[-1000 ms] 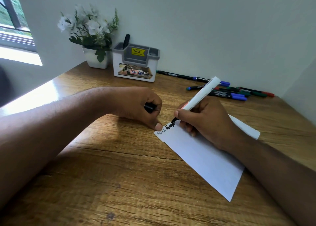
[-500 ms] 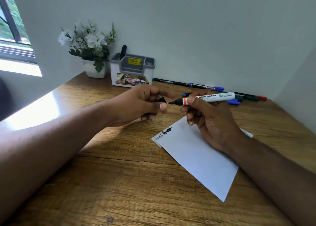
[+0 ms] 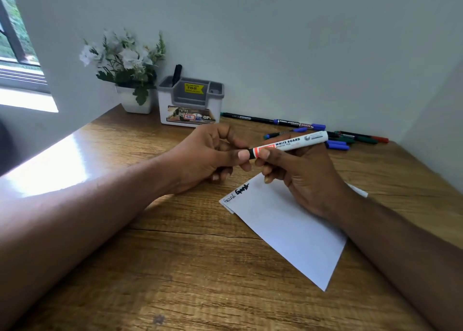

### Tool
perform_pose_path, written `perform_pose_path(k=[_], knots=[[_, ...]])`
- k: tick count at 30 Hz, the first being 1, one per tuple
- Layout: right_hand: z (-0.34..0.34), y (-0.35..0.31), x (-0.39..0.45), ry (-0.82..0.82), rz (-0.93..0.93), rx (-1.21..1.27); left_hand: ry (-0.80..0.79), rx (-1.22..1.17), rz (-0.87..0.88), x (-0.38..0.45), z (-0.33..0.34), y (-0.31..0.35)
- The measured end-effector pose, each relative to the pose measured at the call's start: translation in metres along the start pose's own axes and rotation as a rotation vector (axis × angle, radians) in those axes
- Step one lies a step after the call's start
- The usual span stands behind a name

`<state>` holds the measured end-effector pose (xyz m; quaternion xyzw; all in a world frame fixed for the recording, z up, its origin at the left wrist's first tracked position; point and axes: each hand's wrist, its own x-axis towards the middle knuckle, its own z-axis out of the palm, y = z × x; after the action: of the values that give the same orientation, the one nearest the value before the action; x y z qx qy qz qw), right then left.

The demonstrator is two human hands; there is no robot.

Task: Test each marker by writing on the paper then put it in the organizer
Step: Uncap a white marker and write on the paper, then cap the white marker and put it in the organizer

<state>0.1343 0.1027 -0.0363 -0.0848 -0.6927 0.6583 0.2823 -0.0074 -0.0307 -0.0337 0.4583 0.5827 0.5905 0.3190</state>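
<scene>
At frame centre, the right hand (image 3: 303,170) grips the whiteboard marker (image 3: 290,144) above the paper (image 3: 288,228); the left hand (image 3: 210,155) pinches its black cap end. The organizer (image 3: 190,103) stands upper centre on the bench (image 3: 175,268).

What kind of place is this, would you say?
Probably a home or office desk set in a corner by a window: a wooden desk against plain walls, an organizer still bearing its price sticker, and a small pot of white flowers.
</scene>
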Motion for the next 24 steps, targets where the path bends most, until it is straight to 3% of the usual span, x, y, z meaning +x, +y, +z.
perform_pose_path(k=[7, 11, 13, 14, 16, 18, 22, 24], knots=[[0.008, 0.001, 0.003, -0.028, 0.019, -0.053, -0.003, -0.06, -0.029, -0.001, 0.004, -0.003], [0.008, -0.002, 0.006, 0.103, 0.147, -0.234, 0.155, -0.164, -0.061, 0.004, 0.003, -0.002], [0.0, -0.002, 0.009, 0.214, 0.02, -0.502, 0.304, -0.235, -0.07, 0.006, -0.001, -0.002], [-0.004, -0.004, 0.011, 0.259, -0.134, -0.674, 0.37, -0.27, -0.067, 0.006, -0.004, -0.002], [-0.004, -0.009, 0.017, 0.216, -0.452, -1.064, 0.444, -0.291, -0.053, 0.006, -0.005, -0.002], [0.006, -0.009, 0.03, 0.093, -0.628, -1.407, 0.418, -0.26, -0.016, 0.002, -0.004, 0.001], [0.03, -0.017, 0.062, 0.04, -0.697, -1.466, 0.32, -0.29, 0.042, -0.005, -0.019, 0.013], [0.04, -0.025, 0.081, 0.055, -0.662, -1.324, 0.452, -0.306, 0.074, -0.003, -0.044, 0.016]])
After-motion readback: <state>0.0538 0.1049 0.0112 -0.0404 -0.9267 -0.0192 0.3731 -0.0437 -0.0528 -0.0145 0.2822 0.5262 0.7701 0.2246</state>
